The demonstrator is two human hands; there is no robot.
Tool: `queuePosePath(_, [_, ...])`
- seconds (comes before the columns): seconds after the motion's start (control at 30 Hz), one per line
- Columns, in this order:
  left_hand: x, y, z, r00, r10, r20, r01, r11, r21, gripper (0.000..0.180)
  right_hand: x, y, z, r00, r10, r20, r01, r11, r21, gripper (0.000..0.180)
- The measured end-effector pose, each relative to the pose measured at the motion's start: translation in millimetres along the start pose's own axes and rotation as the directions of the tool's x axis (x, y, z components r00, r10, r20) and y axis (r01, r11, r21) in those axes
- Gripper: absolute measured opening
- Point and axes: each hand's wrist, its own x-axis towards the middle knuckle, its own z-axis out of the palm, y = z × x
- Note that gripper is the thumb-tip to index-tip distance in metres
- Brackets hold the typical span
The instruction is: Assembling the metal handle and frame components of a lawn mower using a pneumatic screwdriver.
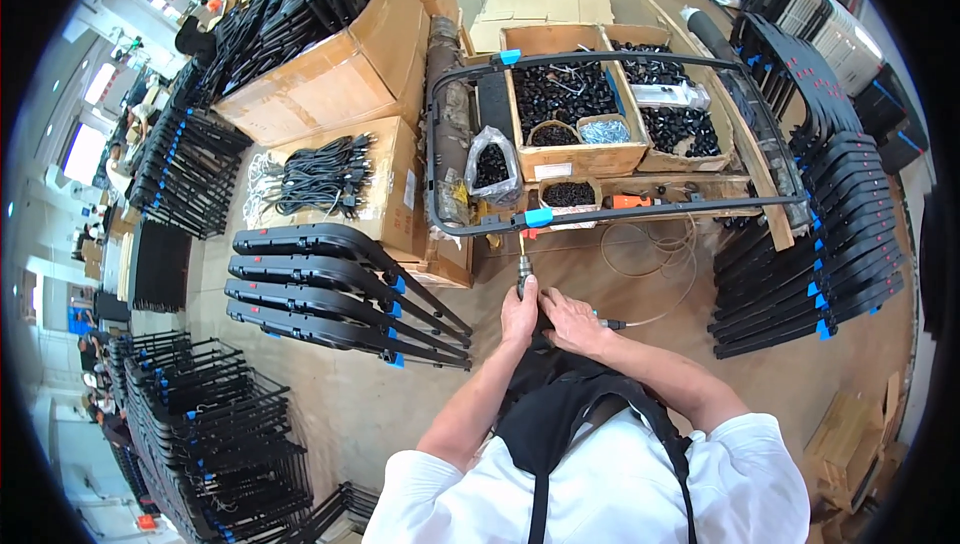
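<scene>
A power screwdriver (525, 267) with a metal nose points away from me, its bit close to the near rail of a black rectangular frame (650, 212). My left hand (517, 316) is wrapped round the tool's front. Against its rear part, my right hand (574, 324) is closed, and the tool's body is mostly hidden under both hands. Blue tape (538, 217) and a small red piece (530, 235) show on the rail by the bit. A thin hose (650, 320) runs off from beside my right hand. The frame lies across the workbench, over boxes of parts.
Within the frame stand a carton of black parts (562, 94), a bag of small parts (493, 166) and an orange tool (632, 200). Black cables (322, 176) lie on a carton at left. Stacked black frames (815, 234) flank the right; more stacks (320, 284) stand left.
</scene>
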Motion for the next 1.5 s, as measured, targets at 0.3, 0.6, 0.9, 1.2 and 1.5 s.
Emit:
queuePosePath(0.3, [-4,-1,32,0.999,0.017,0.036,-0.018,0.999,0.032,0.057,-16,18,-20,0.986,0.16,0.052,-0.157,0.986,-0.058,0.074])
queuePosePath(0.6, [2,13,31,0.998,-0.024,0.053,0.021,0.998,0.058,0.06,-9,28,-21,0.981,0.18,0.073,-0.181,0.983,0.005,0.079])
queuePosePath(0.9, [7,24,33,0.998,-0.033,0.055,0.026,0.992,0.119,0.062,1,32,-29,0.97,0.202,0.136,-0.208,0.978,0.028,0.085])
queuePosePath(1.2, [19,23,33,0.999,-0.016,0.042,0.01,0.989,0.149,0.063,6,35,-28,0.978,0.189,0.092,-0.189,0.982,-0.01,0.096])
queuePosePath(1.5, [28,25,37,0.995,-0.043,0.089,0.038,0.997,0.06,0.064,14,38,-33,0.978,0.173,0.114,-0.176,0.984,0.013,0.087])
